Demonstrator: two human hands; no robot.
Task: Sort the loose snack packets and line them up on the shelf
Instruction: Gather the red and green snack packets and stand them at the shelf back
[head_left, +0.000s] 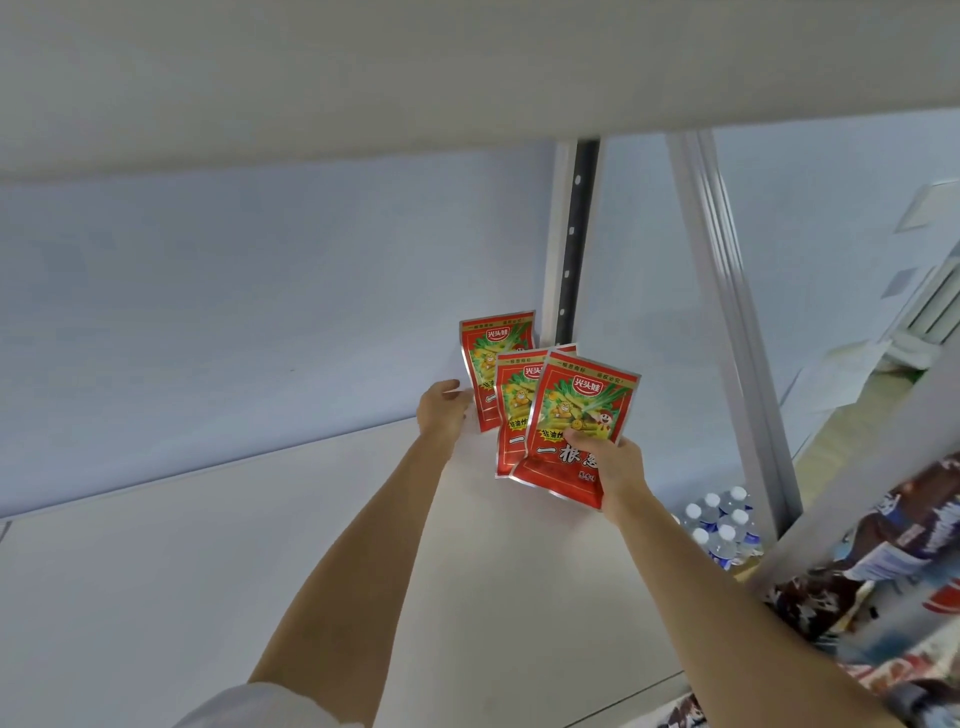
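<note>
The right hand (615, 462) pinches the front packet (576, 431), hiding its corner. The left hand (441, 410), fingers relaxed, touches the rear packet (493, 353). A middle packet (514, 405) is overlapped. All three are at the shelf (260, 545) back. Bottles (722, 525) stand below right.

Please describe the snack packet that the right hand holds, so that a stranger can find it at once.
Look at the white shelf board, near the dark slotted upright post at the back. Three red foil snack packets overlap there. The wanted front packet is nearest the camera, covers the others, and is pinched by the right hand.
</note>
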